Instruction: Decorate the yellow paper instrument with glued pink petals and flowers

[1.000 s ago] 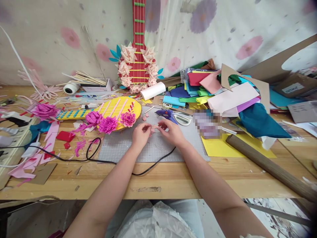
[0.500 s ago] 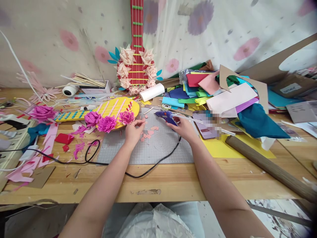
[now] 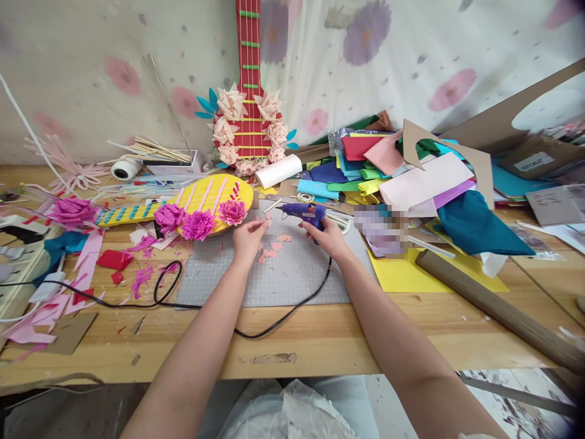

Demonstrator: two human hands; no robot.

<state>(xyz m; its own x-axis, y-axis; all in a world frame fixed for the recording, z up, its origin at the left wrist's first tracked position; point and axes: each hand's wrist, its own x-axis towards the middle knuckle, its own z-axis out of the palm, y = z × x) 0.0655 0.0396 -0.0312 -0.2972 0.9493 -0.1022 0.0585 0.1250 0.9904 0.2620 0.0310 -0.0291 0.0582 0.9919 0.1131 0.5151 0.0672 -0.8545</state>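
1. Holds a purple-blue plastic glue gun (image 3: 307, 211) in the right hand (image 3: 329, 236), fingers wrapped around the handle, nozzle pointing toward the left hand (image 3: 249, 241).
2. Has the left hand's thumb and fingertips drawn together in a pinch, near the nozzle; cannot tell if gripping the small pink scrap just at the tips.
3. Shows several small, flat, irregular pink pieces (image 3: 275, 246) lying between the hands on a grey gridded cutting mat (image 3: 297, 280); cut to shape already, by the look of them.
4. Trails a thin black cable (image 3: 255, 336) from the gun over the wooden table (image 3: 315, 344).
5. Includes, behind the left hand, a yellow guitar-shaped cutout (image 3: 214, 201) with coloured strips across and 3 magenta-pink paper flowers (image 3: 198, 225) along the near edge; seems largely decorated.
6. Includes also a red guitar-shaped model (image 3: 249, 131), upright, ringed with pale-pink paper flowers (image 3: 231, 102); looks finished.
7. Appears left undone: loose pink pieces, not fixed to either guitar shape. Cannot make out any glue on them.
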